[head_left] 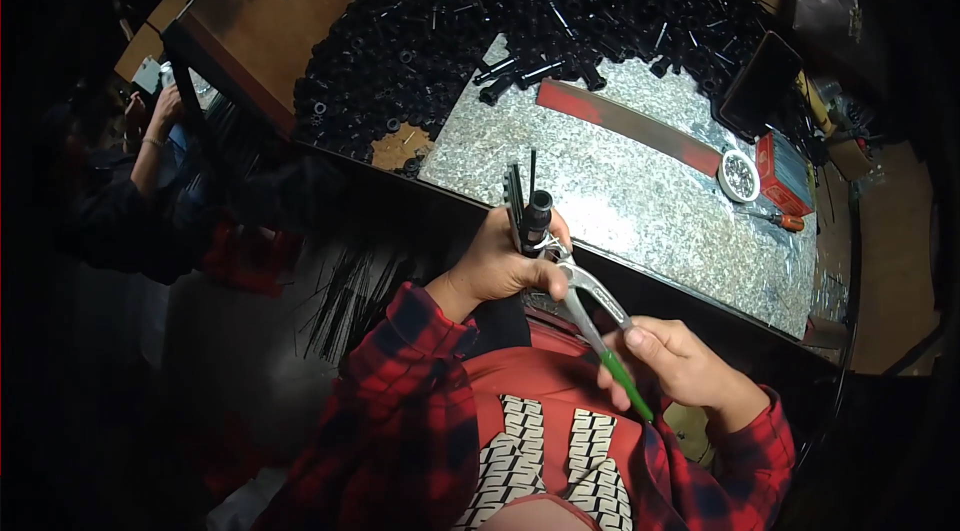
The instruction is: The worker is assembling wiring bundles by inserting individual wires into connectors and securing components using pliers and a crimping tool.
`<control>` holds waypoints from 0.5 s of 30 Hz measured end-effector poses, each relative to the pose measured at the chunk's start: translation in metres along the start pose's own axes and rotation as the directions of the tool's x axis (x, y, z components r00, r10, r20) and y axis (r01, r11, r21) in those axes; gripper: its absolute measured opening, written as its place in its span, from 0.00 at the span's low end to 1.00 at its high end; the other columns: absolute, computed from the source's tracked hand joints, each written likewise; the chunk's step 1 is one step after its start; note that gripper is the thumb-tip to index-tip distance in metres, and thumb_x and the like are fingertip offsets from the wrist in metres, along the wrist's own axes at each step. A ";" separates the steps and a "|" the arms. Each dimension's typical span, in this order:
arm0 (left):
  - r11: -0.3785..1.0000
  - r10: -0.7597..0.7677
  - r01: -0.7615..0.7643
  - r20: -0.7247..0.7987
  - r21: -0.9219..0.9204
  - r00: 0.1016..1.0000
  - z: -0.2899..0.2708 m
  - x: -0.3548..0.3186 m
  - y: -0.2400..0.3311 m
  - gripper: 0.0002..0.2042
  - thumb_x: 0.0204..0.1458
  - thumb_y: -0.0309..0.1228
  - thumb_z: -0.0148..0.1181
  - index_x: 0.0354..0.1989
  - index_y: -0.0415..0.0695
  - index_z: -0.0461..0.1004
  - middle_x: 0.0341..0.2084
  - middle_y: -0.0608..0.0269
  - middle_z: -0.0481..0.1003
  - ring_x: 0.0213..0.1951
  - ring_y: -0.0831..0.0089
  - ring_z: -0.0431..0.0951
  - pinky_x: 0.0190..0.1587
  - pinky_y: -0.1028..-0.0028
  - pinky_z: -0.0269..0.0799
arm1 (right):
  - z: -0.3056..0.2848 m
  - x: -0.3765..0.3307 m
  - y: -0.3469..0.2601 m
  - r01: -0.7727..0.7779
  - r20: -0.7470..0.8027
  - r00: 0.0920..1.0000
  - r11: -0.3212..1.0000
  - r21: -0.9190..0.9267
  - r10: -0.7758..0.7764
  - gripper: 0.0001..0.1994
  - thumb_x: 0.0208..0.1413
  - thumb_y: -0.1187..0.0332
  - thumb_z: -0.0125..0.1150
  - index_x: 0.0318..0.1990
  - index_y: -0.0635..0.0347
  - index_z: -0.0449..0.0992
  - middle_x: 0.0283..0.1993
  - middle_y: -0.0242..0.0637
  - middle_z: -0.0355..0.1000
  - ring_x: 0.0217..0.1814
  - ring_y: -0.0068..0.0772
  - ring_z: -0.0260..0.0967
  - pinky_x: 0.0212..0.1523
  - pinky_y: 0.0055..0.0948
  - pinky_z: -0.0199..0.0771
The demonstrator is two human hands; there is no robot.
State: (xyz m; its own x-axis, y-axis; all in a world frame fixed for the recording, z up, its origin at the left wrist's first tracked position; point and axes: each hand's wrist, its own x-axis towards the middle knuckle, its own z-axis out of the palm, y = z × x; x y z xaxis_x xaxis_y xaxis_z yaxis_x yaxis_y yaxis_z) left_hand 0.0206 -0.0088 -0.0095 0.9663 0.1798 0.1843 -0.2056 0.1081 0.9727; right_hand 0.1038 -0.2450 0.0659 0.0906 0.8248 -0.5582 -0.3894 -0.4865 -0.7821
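Note:
My left hand is closed around a short black tubular part, its round open end facing up. Beside the tube, a flat ridged black strip and a thin black rod stick up from the same grip. In my right hand is a pair of silver pliers with a green-covered handle; the handles stand somewhat apart. The pliers' jaws reach the side of the tube near my left thumb. What exactly the jaws bite on is too small to tell.
A large heap of black tubular parts covers the far bench. On the speckled board are a red-brown flat bar, a white cup of small metal pieces, a red box and an orange-handled screwdriver. Another person's arm shows at left.

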 end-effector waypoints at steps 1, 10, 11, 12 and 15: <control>0.999 0.050 -0.050 0.015 -0.011 0.999 -0.001 0.000 0.001 0.19 0.25 0.25 0.77 0.27 0.41 0.74 0.20 0.72 0.71 0.24 0.83 0.69 0.27 0.78 0.65 | -0.003 0.002 0.007 -0.010 0.038 0.999 0.987 0.162 0.004 0.11 0.64 0.65 0.46 0.42 0.66 0.66 0.33 0.39 0.73 0.27 0.27 0.72 0.30 0.25 0.73; 0.999 0.036 -0.036 -0.089 0.000 0.995 -0.001 0.000 0.001 0.28 0.22 0.44 0.79 0.29 0.39 0.73 0.23 0.70 0.71 0.28 0.81 0.70 0.31 0.81 0.65 | -0.001 0.014 0.015 0.249 0.037 0.618 0.151 -0.957 -0.785 0.22 0.48 0.72 0.63 0.49 0.70 0.61 0.35 0.50 0.69 0.37 0.50 0.71 0.39 0.39 0.70; 0.997 0.077 -0.076 -0.133 0.013 0.988 -0.002 -0.002 0.001 0.28 0.23 0.44 0.79 0.29 0.40 0.73 0.23 0.70 0.71 0.28 0.82 0.70 0.31 0.81 0.64 | -0.009 0.017 0.013 0.131 0.084 0.580 -0.009 -0.991 -0.810 0.21 0.48 0.74 0.62 0.48 0.71 0.63 0.35 0.51 0.70 0.37 0.52 0.70 0.39 0.38 0.70; 0.997 0.079 -0.079 -0.142 0.011 0.987 -0.002 -0.001 0.002 0.28 0.23 0.44 0.79 0.29 0.40 0.73 0.23 0.70 0.71 0.28 0.82 0.70 0.31 0.81 0.64 | -0.016 0.019 0.013 -0.006 0.129 0.547 -0.158 -0.987 -0.827 0.19 0.48 0.75 0.62 0.47 0.72 0.64 0.34 0.51 0.70 0.37 0.54 0.69 0.39 0.37 0.70; 0.989 0.138 -0.141 -0.064 -0.046 0.988 -0.002 0.003 0.009 0.20 0.30 0.30 0.78 0.29 0.41 0.72 0.22 0.72 0.71 0.27 0.83 0.69 0.31 0.79 0.65 | -0.024 0.017 0.020 0.302 -0.111 0.817 0.584 -0.753 -0.566 0.13 0.60 0.65 0.49 0.38 0.71 0.68 0.28 0.50 0.71 0.28 0.47 0.71 0.32 0.33 0.72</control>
State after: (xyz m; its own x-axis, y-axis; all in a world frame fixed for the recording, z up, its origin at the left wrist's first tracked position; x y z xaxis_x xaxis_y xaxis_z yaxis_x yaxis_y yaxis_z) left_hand 0.0212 -0.0056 -0.0004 0.9168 0.2551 0.3072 -0.3466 0.1264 0.9295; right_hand 0.1192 -0.2478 0.0339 0.3962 0.9171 -0.0446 0.4902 -0.2523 -0.8343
